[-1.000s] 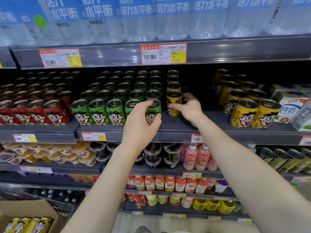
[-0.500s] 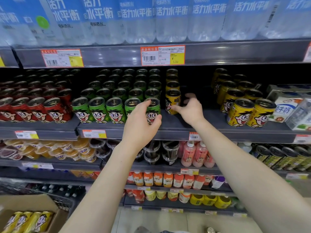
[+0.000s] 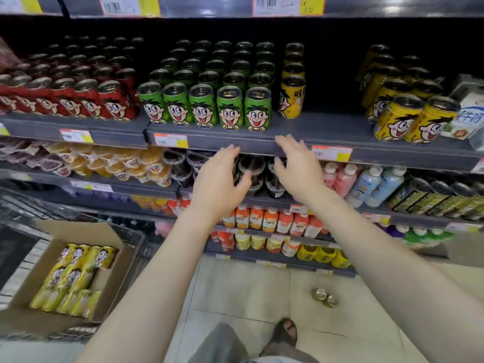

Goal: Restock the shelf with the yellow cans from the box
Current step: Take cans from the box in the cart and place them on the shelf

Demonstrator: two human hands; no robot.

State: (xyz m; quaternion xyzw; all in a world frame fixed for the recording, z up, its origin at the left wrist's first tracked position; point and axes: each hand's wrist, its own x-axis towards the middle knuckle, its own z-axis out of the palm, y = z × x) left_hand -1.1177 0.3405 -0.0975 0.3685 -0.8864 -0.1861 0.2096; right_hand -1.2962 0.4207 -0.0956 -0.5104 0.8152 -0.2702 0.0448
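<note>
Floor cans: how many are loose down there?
2. One can and a second can sit side by side on the floor tiles, ahead of the sandalled foot; others may be hidden.

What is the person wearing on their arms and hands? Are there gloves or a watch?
Nothing at all. The left hand and the right hand are bare, with no gloves and no rings that I can see. The left forearm and the right forearm are bare too. No sleeve, watch or bracelet shows down to the picture's edge.

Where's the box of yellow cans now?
Head view, lower left: the cardboard box sits left of the left forearm, with yellow cans lying inside.
</note>
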